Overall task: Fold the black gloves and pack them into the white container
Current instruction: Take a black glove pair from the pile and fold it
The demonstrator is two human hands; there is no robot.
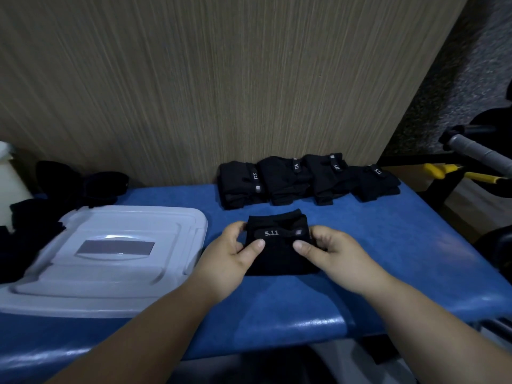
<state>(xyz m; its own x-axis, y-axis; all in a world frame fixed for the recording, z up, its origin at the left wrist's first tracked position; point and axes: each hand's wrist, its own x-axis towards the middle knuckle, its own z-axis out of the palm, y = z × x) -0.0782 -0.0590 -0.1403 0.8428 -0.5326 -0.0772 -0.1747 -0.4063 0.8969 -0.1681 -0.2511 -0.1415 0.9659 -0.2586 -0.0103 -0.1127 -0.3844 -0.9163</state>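
1. I am working on a blue padded table (374,261), and everything else I place from the folded glove (278,253) lying near its front edge, right in front of me.
2. My left hand (230,259) takes the glove's left side, thumb pressed on top just below the strap printed "5.11" (273,233), the other fingers curled round the edge. My right hand (329,254) mirrors it on the right side, thumb on top and fingers round the edge. Both hands pinch fabric; neither lies flat or spread.
3. The glove looks soft, light and limp, so I judge it would spring open if let go. The strap looks like the stiffest part. I would grip through all the layers at both side edges and lift the bundle level.
4. Left of the glove, just beside my left hand, sits the white container (110,261), lid on. It must be opened before anything goes in.
5. Beyond the glove, against the wood-grain wall (221,79), four folded bundles (307,178) stand in a row, straps up.
6. Far left of the glove, behind the container, lies a loose dark heap (80,184), apparently gloves not yet folded.
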